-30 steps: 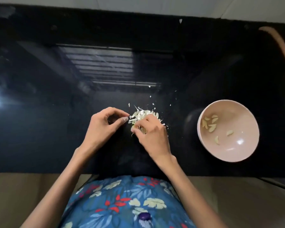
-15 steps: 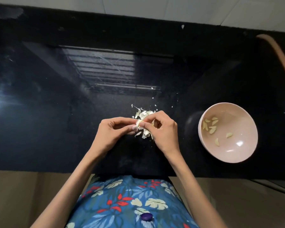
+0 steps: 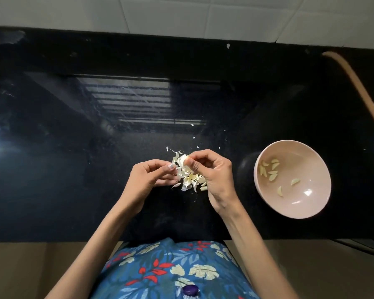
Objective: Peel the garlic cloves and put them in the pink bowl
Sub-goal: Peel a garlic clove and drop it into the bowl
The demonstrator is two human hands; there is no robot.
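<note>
My right hand (image 3: pixel 214 173) pinches a pale garlic clove (image 3: pixel 183 160) between thumb and forefinger, just above the black counter. My left hand (image 3: pixel 148 180) has its fingers curled, and its thumb tip meets the clove's left side where the skin is. Below and between the hands lies a heap of white garlic skins (image 3: pixel 189 180). The pink bowl (image 3: pixel 311 203) stands to the right of my right hand and holds several peeled cloves (image 3: pixel 270 171).
The glossy black counter (image 3: pixel 73 169) runs wide to the left and back, scattered with tiny skin flakes. White wall tiles (image 3: pixel 181 16) lie behind it. A tan curved edge (image 3: pixel 354 78) shows at the far right. The counter's front edge is near my body.
My right hand lifted the clove off the skin heap, and my left hand closed in. Both hands now meet on the clove, a little nearer to me.
</note>
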